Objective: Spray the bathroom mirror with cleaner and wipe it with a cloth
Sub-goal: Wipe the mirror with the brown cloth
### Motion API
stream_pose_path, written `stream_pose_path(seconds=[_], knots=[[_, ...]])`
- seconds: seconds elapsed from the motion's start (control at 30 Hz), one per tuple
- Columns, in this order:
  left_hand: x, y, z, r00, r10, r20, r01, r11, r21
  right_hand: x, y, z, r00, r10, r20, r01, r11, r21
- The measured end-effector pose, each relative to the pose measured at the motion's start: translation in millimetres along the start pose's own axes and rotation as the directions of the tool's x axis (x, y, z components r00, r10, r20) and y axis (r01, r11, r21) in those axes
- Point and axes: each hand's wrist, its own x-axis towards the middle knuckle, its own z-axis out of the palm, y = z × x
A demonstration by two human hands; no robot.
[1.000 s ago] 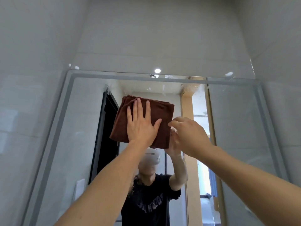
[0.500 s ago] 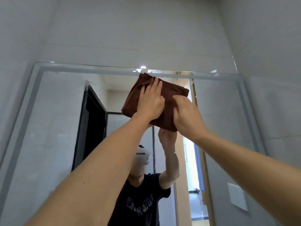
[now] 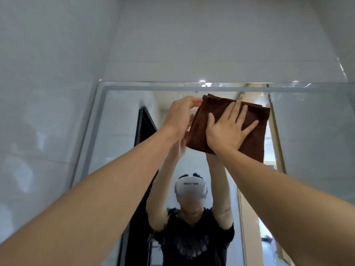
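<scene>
A folded brown cloth (image 3: 249, 135) lies flat against the bathroom mirror (image 3: 311, 131), just under the mirror's top edge and right of centre. My right hand (image 3: 228, 131) presses on the cloth with its palm flat and fingers spread. Fingers curled, my left hand (image 3: 180, 116) pinches the cloth's upper left corner. No spray bottle is in view. The mirror reflects my raised arms, a white headset and a black shirt.
White tiled walls (image 3: 48, 93) close in on the left, above and at the right. The mirror's pale frame (image 3: 99, 112) runs up the left side and along the top. A dark doorway (image 3: 142, 131) and a lit passage show in the reflection.
The flat palm on the cloth was my left hand; now it is my right. My left hand has moved to the cloth's left corner. The cloth stays near the mirror's top edge.
</scene>
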Motion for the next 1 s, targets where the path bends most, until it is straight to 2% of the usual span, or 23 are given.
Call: stream_pose_path(seconds=[0.13, 0.23, 0.3, 0.4, 0.47, 0.53, 0.63, 0.77, 1.0], knots=[[-24, -3, -53, 0.961, 0.097, -0.258, -0.057, 0.985, 0.161, 4, -18, 6, 0.990, -0.138, 0.005, 0.138, 0.989, -0.044], [-41, -4, -83, 0.925, 0.155, -0.348, -0.013, 0.926, 0.377, 1, -39, 9, 0.951, -0.308, 0.040, 0.310, 0.949, -0.052], [-49, -13, -100, 0.921, 0.200, -0.336, 0.014, 0.842, 0.539, -11, -55, 13, 0.890, -0.451, 0.066, 0.454, 0.890, -0.046], [-62, -30, -114, 0.913, 0.265, -0.309, 0.010, 0.745, 0.667, -46, -70, 20, 0.754, -0.651, 0.090, 0.655, 0.756, -0.011], [-71, -37, -115, 0.904, 0.291, -0.315, 0.034, 0.684, 0.728, -73, -71, 24, 0.671, -0.734, 0.104, 0.739, 0.673, -0.017], [-80, -43, -115, 0.897, 0.312, -0.313, 0.055, 0.626, 0.778, -92, -62, 25, 0.624, -0.770, 0.132, 0.779, 0.626, -0.028], [-89, -44, -110, 0.902, 0.330, -0.278, 0.052, 0.558, 0.828, -96, -38, 19, 0.623, -0.766, 0.162, 0.780, 0.625, -0.044], [-90, -37, -103, 0.926, 0.313, -0.211, 0.020, 0.519, 0.855, -72, -2, 8, 0.658, -0.735, 0.161, 0.751, 0.656, -0.076], [-85, -29, -108, 0.946, 0.310, -0.090, -0.059, 0.439, 0.897, -7, 2, -3, 0.775, -0.616, 0.143, 0.628, 0.776, -0.060]])
